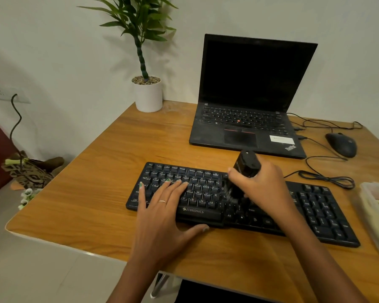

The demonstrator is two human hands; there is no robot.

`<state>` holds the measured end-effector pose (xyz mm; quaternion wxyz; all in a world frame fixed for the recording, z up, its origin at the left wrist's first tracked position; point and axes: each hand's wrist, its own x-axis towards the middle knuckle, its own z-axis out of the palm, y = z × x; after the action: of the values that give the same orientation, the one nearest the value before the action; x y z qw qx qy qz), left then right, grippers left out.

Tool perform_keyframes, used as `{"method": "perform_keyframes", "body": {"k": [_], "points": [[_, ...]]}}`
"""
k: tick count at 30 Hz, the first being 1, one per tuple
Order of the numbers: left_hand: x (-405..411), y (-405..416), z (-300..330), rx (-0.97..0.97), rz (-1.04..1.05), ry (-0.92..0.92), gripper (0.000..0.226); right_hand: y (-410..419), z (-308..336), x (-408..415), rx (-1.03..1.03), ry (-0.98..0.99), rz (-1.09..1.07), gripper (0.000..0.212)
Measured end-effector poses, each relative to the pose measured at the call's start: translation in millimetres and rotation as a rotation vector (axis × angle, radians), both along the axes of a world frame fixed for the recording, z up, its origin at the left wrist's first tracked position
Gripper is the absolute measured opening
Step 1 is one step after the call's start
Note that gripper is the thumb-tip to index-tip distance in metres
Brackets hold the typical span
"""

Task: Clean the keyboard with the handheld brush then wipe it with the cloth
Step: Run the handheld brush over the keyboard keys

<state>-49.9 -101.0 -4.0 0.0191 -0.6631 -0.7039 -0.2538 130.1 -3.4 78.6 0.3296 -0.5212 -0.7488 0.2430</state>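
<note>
The right hand (pixel 265 184) is gripping the handheld brush (pixel 244 171) upright over the keyboard (pixel 328 206) middle; the left hand (pixel 162 206) is pressing flat on its left half. Pressing hard risks popping keycaps.

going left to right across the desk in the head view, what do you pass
potted plant → left hand flat on the keyboard → right hand gripping the brush → mouse → plastic container at the right edge. The laptop spans the middle, so I left it out.
</note>
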Motion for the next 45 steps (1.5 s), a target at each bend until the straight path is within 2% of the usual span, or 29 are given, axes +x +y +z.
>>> {"method": "perform_keyframes", "body": {"k": [2, 6, 10, 12, 15, 18, 22, 25, 29, 33, 37, 40, 43, 45], "points": [[0.8, -1.3, -0.2, 0.0, -0.011, 0.001, 0.095, 4.5, -2.1, -0.5, 0.055, 0.035, -0.086, 0.025], [0.1, -0.7, -1.6, 0.016, -0.023, -0.032, 0.093, 5.8, 4.3, -3.4, -0.158, -0.028, 0.1, 0.023], [-0.1, -0.2, -2.8, 0.012, -0.035, -0.036, 0.095, 23.5, 2.2, -5.0, 0.03, 0.0, -0.05, 0.023], [0.7, -0.6, -2.6, 0.019, -0.038, -0.048, 0.095, 27.3, 2.1, -7.3, -0.023, 0.018, -0.019, 0.022], [0.1, 0.0, -2.2, 0.024, -0.037, -0.05, 0.095, 34.1, 8.1, -11.0, -0.129, -0.06, 0.061, 0.024], [0.1, -0.1, -2.5, 0.027, -0.039, -0.047, 0.095, 40.5, 7.7, -16.9, -0.056, -0.02, 0.015, 0.024], [0.0, 0.1, -2.9, 0.027, -0.035, -0.049, 0.095, 44.9, 8.1, -21.8, -0.151, -0.045, 0.074, 0.019], [-0.2, 0.2, -3.3, 0.025, -0.042, -0.048, 0.096, 52.1, 5.6, -24.0, -0.022, -0.014, -0.018, 0.02], [-0.6, 0.0, -4.2, 0.034, -0.041, -0.053, 0.096, 52.2, 6.4, -27.9, -0.157, -0.001, 0.071, 0.019], [-0.8, 0.4, -5.5, 0.029, -0.046, -0.044, 0.096, 53.1, 5.8, -30.4, -0.071, 0.024, 0.03, 0.021], [-1.3, 0.2, -4.8, 0.025, -0.046, -0.047, 0.097, 52.7, 6.6, -33.9, -0.143, -0.019, 0.117, 0.02], [-0.3, -0.1, -4.1, 0.023, -0.046, -0.037, 0.097, 56.6, 5.4, -35.2, -0.047, -0.022, 0.061, 0.025], [-0.7, 0.3, -5.3, 0.024, -0.043, -0.043, 0.097, 56.2, 6.3, -35.5, -0.14, -0.029, 0.119, 0.02], [-1.6, 0.4, -4.9, 0.021, -0.039, -0.049, 0.097, 57.9, 6.2, -37.1, -0.126, -0.042, 0.105, 0.02]]}}
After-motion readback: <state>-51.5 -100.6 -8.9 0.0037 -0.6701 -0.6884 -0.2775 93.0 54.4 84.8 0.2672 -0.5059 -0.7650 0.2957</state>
